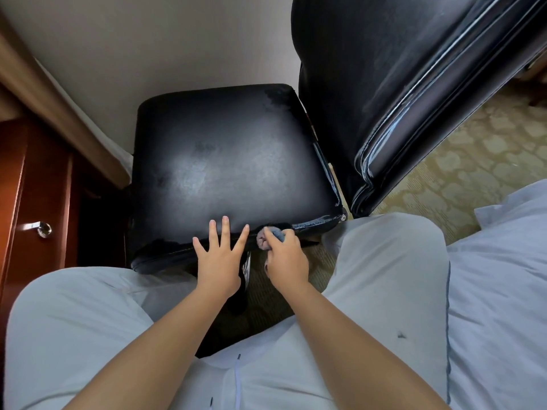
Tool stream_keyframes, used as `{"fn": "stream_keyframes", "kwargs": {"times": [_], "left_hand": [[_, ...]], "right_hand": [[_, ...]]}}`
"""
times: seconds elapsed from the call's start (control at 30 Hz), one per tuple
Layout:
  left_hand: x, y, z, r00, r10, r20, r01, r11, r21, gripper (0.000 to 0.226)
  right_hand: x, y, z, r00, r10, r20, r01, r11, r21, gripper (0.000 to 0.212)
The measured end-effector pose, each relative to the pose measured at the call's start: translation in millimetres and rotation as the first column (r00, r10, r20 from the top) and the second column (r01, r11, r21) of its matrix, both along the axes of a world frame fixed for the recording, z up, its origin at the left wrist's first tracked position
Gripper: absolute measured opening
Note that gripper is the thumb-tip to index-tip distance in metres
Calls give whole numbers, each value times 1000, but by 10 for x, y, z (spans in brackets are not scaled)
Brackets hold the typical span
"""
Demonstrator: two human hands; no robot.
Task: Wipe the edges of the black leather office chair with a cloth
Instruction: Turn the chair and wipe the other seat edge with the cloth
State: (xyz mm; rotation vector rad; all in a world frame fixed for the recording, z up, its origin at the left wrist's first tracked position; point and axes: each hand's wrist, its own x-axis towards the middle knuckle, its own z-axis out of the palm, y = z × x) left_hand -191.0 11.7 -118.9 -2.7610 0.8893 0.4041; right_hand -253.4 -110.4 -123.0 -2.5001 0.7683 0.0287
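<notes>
The black leather office chair's seat fills the middle of the view, and its backrest rises at the upper right. My left hand lies flat with spread fingers on the seat's near edge. My right hand grips a small bunched grey-blue cloth and holds it against the same near edge, just right of my left hand. Most of the cloth is hidden under my fingers.
My knees in light trousers sit on either side of the chair's front. A red-brown wooden cabinet with a metal handle stands at the left. White bedding lies at the right, over patterned carpet. A beige wall is behind the chair.
</notes>
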Motion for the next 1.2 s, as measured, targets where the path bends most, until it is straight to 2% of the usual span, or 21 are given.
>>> {"fn": "stream_keyframes", "kwargs": {"times": [0.03, 0.13, 0.2, 0.33, 0.43, 0.6, 0.67, 0.8, 0.93, 1.1, 1.2], "left_hand": [[0, 0, -1, 1000, 0, -5, 0, 1000, -5, 103], [15, -1, 24, 1000, -6, -28, 6, 1000, -7, 102], [6, -3, 39, 999, -6, -39, 6, 1000, -5, 103], [-10, -8, 43, 999, 5, -40, -5, 1000, 10, 106], [8, -4, 36, 999, 4, -46, -3, 1000, 14, 108], [14, 4, 46, 998, 4, -55, -3, 1000, 14, 105], [23, 14, 50, 998, 9, -59, -8, 1000, 18, 104], [46, 60, 27, 999, 9, -38, -9, 1000, 5, 103], [63, 107, 13, 1000, 5, -18, -5, 1000, 3, 102], [57, 110, 16, 1000, 0, -11, 0, 1000, 15, 97], [25, 83, 31, 1000, -12, -18, 12, 999, -38, 90]], "right_hand": [[-1, -23, -3, 1000, -21, -9, 21, 999, -50, 53], [11, -141, 35, 974, -224, -16, 221, 969, -114, 54], [16, -132, 24, 985, -171, -29, 167, 980, -108, 53], [22, 7, -14, 995, 94, -37, -97, 992, -82, 52], [17, -39, 3, 1000, -10, -23, 7, 993, -122, 50], [-21, -145, 79, 968, -246, -52, 243, 969, -54, 49], [-24, -172, 121, 974, -219, -66, 217, 976, -36, 51], [-43, -113, 135, 997, -32, -77, 29, 999, -35, 56], [-75, -193, 144, 982, -164, -90, 160, 986, -53, 53], [-66, -122, 98, 996, -47, -69, 46, 999, -15, 53], [-68, -140, 68, 987, -156, -50, 154, 987, -32, 48]]}}
